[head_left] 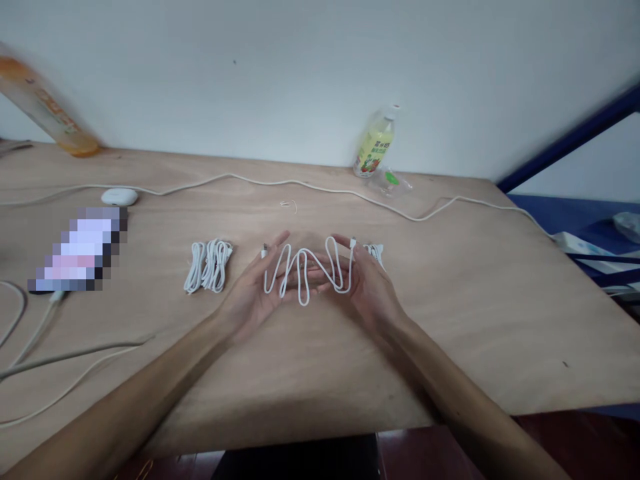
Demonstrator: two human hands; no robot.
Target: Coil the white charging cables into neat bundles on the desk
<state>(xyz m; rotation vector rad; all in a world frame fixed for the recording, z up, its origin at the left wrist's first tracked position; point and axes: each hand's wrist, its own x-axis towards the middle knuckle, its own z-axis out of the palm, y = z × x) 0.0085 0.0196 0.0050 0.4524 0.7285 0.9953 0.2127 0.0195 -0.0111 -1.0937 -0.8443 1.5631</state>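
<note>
A white USB charging cable (303, 283) hangs in loose zigzag folds across both upturned hands, a little above the table. My left hand (257, 290) holds one end, its connector showing beside the thumb. My right hand (367, 283) has the other end, with the plug sticking up by the thumb. Both hands have their fingers stretched beneath the folds and pointing toward each other. Left of my left hand lie coiled white cables (209, 265) in bundles. Another white cable bundle (374, 252) is partly hidden behind my right hand.
A phone (80, 250) with a cable plugged in lies at the left, near a white earbud case (119, 197). Small white ties (289, 205) lie beyond my hands. Bottles (375, 145) stand along the wall, and a long white cord (300, 183) crosses the table (500, 300).
</note>
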